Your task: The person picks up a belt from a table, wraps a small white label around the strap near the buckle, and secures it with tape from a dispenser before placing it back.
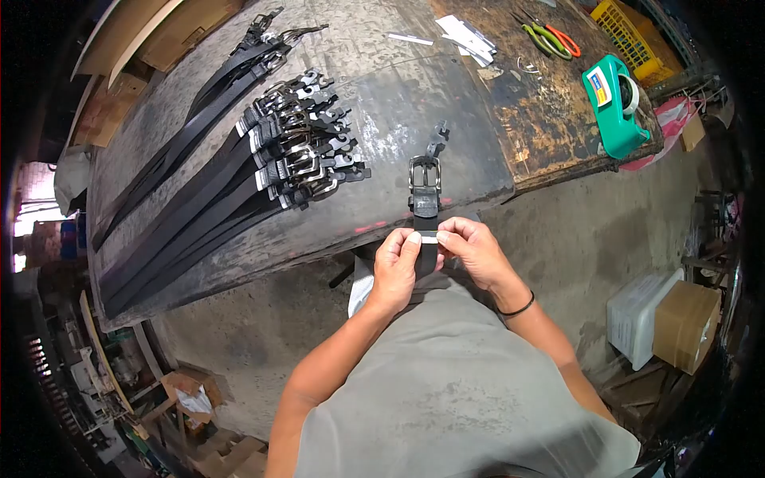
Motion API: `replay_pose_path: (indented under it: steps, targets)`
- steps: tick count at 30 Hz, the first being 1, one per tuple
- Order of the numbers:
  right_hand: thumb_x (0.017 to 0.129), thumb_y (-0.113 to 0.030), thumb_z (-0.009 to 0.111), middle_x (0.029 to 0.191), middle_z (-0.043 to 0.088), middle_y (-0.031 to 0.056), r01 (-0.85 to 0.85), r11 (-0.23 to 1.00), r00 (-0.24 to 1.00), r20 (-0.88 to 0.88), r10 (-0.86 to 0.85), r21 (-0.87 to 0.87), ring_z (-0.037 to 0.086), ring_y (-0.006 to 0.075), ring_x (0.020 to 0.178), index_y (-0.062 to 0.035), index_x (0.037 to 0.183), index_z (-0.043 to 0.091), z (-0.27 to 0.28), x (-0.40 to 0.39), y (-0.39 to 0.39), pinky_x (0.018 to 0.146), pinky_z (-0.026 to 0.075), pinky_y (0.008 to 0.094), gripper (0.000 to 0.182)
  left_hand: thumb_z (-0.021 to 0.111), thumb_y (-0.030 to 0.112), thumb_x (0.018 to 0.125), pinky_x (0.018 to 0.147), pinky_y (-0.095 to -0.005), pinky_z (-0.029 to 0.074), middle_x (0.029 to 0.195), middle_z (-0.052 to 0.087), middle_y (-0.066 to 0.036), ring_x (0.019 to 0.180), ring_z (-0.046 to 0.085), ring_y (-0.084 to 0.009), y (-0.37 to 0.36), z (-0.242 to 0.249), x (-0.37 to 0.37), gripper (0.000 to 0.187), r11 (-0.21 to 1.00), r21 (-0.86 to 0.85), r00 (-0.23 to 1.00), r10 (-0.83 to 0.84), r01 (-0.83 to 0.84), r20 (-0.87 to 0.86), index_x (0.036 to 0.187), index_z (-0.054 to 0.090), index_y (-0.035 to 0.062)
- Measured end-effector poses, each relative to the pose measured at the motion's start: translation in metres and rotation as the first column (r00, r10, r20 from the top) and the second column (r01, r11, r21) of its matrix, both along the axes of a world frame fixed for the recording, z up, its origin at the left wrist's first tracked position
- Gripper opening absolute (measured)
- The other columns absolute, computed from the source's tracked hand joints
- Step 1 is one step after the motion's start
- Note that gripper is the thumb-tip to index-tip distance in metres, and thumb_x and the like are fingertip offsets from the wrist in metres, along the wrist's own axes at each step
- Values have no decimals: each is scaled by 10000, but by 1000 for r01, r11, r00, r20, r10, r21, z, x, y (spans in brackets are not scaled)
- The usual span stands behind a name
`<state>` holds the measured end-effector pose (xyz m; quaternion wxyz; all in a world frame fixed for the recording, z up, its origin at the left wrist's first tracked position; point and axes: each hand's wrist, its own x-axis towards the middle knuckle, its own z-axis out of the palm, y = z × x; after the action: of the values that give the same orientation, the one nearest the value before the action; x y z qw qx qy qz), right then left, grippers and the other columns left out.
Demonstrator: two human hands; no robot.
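A black belt [426, 205] lies with its metal buckle [425, 174] on the table near the front edge, and its strap hangs over toward me. A small dark hook-like tab sticks out beyond the buckle. Around the strap sits a white paper band [429, 237]. My left hand [396, 263] pinches the belt and band from the left, thumb on top. From the right, my right hand [473, 248] has thumb and fingers closed at the band's other end. The fingertips beneath the strap are hidden.
Many black belts with banded buckles [295, 143] lie piled on the table [382, 88] at left, a smaller bunch [255, 52] behind. At right are a green tape dispenser [615, 107], pliers and cutters [550, 40], white paper strips [466, 40] and a yellow crate [629, 40].
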<state>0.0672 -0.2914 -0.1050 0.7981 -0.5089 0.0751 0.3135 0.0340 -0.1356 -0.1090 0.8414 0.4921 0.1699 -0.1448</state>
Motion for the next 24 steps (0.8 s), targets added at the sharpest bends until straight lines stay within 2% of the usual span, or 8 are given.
replay_pose_path:
  steps: [5,11,13,16,19,20,22,24]
  targets:
    - [896,-145,582,824,576,20,-20,992,997,71,29,-123,569,94,684,8,929,561,-3,0,1,626,483,241,158,470,200,973,672,-269,536,866,632,-83,726,640,-142,5,-5,-1,203,1000,-4,1000,-24,24,15,945,523,7]
    - [900,-150,570,812,565,11,11,981,993,121,13,-191,554,79,688,10,917,554,-8,-4,6,626,471,234,162,514,184,954,736,-258,513,886,639,-64,784,628,-122,13,-17,-5,213,984,167,995,-75,63,64,989,580,-15]
    - [901,-151,568,810,565,11,13,979,992,129,14,-204,553,78,688,11,917,553,-7,-5,6,626,471,233,164,549,228,939,546,-185,398,826,614,15,652,523,-31,10,-2,-2,190,991,125,997,-61,55,50,982,592,48]
    - [901,-155,568,808,564,10,21,972,989,145,13,-233,551,76,686,12,920,553,-7,-5,5,621,469,232,168,566,240,930,520,-180,355,783,592,48,617,468,-8,9,1,-2,187,989,137,997,-59,51,51,964,599,59]
    - [900,-160,569,807,565,12,31,958,986,165,17,-286,550,77,682,9,921,556,-9,-6,6,608,468,235,171,570,232,927,524,-179,359,767,581,54,607,456,-8,9,-4,-3,174,964,264,995,-58,33,87,950,599,61]
    - [900,-163,569,805,567,13,38,946,984,178,21,-322,549,77,679,7,920,557,-10,-7,7,601,467,237,172,570,232,927,524,-179,359,767,581,54,607,456,-8,10,-4,-3,174,964,264,995,-57,33,87,950,599,61]
    - [902,-167,568,806,568,15,55,945,981,195,9,-322,550,78,678,7,918,558,-14,-9,8,598,466,240,175,533,176,944,709,-236,483,863,632,-46,756,588,-95,12,-4,-3,205,967,249,996,-71,55,54,967,585,-21]
    - [903,-170,566,807,569,18,73,944,977,213,-3,-322,550,80,676,8,916,559,-14,-10,11,594,465,243,179,533,175,945,708,-230,475,861,629,-44,755,579,-92,9,1,-2,197,990,142,998,-26,18,51,954,584,-15]
